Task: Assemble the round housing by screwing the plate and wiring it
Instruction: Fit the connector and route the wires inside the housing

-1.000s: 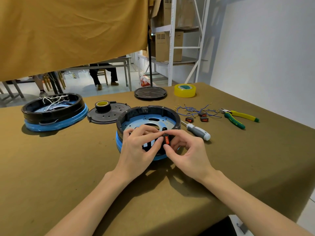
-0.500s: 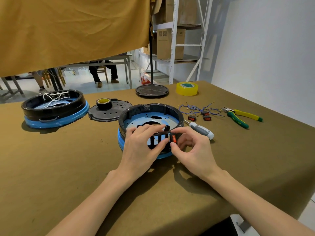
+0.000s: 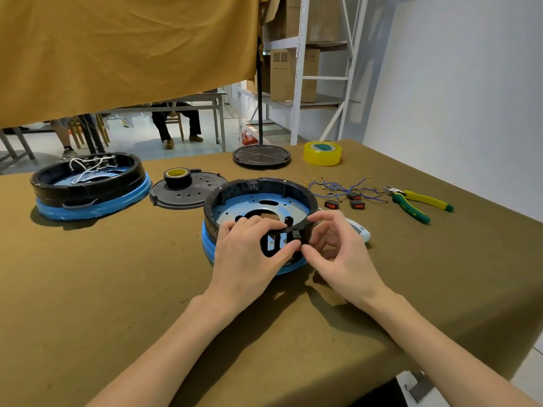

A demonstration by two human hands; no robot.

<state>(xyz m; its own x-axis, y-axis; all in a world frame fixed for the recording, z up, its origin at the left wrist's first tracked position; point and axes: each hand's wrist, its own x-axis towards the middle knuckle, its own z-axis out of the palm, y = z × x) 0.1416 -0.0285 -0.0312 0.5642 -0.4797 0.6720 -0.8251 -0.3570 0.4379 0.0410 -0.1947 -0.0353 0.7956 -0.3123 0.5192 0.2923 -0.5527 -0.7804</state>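
Both hands — left hand (image 3: 249, 254), right hand (image 3: 338, 254) — pinched a small black switch (image 3: 296, 235), mostly hidden, at the round housing (image 3: 261, 201) near rim.

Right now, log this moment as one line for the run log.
step: fitting switch into housing wall | left hand: steadies housing | right hand: pinches switch | spare switches, pliers: on table

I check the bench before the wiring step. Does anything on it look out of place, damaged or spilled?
Nothing looks damaged or spilled. The round housing sits flat, both hands at its near wall: left hand, right hand. The blue wires lie in a loose tangle beside three switches and the pliers, untidy but not odd.
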